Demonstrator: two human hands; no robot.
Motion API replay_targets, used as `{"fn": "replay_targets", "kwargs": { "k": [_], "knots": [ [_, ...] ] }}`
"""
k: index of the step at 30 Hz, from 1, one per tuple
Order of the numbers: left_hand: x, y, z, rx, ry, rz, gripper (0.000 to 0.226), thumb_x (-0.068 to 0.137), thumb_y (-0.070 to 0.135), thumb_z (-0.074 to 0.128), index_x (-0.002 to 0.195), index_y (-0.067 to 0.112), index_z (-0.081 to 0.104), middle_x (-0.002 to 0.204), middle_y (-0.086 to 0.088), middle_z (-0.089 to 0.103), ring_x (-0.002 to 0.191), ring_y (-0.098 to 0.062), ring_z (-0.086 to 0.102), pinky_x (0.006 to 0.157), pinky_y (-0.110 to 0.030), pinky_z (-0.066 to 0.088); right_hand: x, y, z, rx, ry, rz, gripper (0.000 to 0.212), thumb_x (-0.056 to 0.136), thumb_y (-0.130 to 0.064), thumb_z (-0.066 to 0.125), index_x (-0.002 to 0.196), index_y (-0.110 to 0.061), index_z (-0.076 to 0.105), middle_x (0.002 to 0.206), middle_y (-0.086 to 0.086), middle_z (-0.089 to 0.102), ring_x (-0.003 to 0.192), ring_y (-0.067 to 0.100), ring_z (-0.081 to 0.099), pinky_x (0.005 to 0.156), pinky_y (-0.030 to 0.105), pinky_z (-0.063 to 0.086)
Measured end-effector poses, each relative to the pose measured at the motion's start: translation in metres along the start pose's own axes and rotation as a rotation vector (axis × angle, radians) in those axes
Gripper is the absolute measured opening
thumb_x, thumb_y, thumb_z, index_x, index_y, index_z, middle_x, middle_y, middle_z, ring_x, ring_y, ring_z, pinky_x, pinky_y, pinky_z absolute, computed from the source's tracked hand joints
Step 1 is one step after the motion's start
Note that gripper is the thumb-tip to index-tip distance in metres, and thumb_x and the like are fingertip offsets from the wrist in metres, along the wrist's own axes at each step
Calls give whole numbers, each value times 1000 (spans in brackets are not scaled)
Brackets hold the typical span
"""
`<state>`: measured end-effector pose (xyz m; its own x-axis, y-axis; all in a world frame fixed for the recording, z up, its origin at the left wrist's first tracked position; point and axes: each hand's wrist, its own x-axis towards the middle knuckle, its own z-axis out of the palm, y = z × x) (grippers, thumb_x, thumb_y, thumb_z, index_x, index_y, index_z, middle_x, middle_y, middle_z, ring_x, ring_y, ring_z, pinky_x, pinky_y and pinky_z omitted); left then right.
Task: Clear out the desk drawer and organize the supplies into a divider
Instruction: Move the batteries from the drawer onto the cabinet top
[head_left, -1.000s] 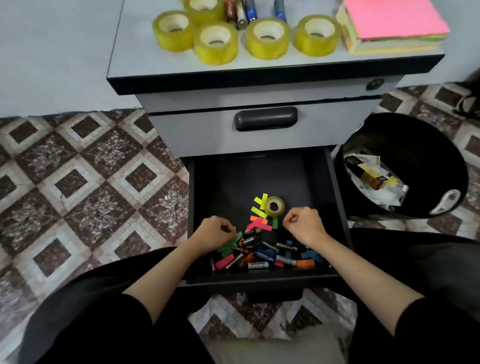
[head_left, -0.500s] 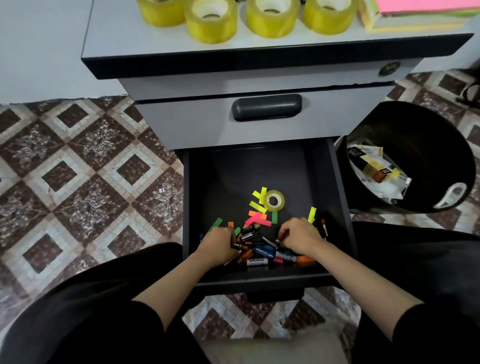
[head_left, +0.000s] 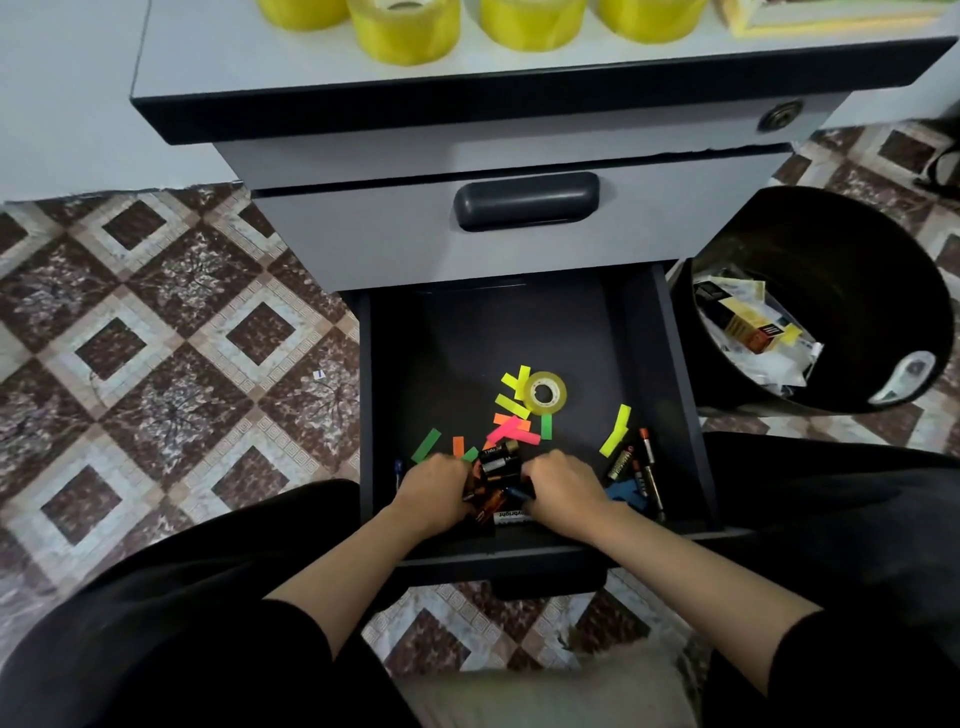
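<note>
The open black bottom drawer (head_left: 670, 384) holds a heap of batteries (head_left: 497, 466), several coloured paper flags (head_left: 511, 430) and a small yellow tape roll (head_left: 544, 392). My left hand (head_left: 434, 492) and my right hand (head_left: 563, 491) lie on either side of the battery heap at the drawer's front, fingers curled in around the batteries between them. More batteries (head_left: 636, 470) and a yellow flag (head_left: 617, 428) lie to the right of my right hand. No divider is in view.
Several yellow tape rolls (head_left: 404, 26) stand on the grey cabinet top (head_left: 249, 57). The drawer above, with its dark handle (head_left: 525, 200), is closed. A black waste bin (head_left: 852, 249) with paper scraps stands right of the drawer. Patterned floor tiles (head_left: 171, 364) lie to the left.
Both hands dropped from above the flags to the drawer's front and closed in from both sides, bunching the batteries between them. The view tilted down and nearer.
</note>
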<state>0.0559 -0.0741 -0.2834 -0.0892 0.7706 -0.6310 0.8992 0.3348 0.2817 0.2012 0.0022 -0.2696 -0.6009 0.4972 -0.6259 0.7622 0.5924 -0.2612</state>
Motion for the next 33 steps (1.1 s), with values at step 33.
{"fn": "replay_targets", "kwargs": {
  "k": [33],
  "knots": [
    [5, 37, 4, 133, 60, -46, 32, 91, 30, 57, 111, 7, 58, 116, -10, 54, 108, -22, 52, 82, -32, 47, 11, 18, 5, 631, 18, 211, 9, 87, -19, 62, 86, -11, 58, 89, 6, 60, 80, 20, 57, 71, 29, 45]
  ]
}}
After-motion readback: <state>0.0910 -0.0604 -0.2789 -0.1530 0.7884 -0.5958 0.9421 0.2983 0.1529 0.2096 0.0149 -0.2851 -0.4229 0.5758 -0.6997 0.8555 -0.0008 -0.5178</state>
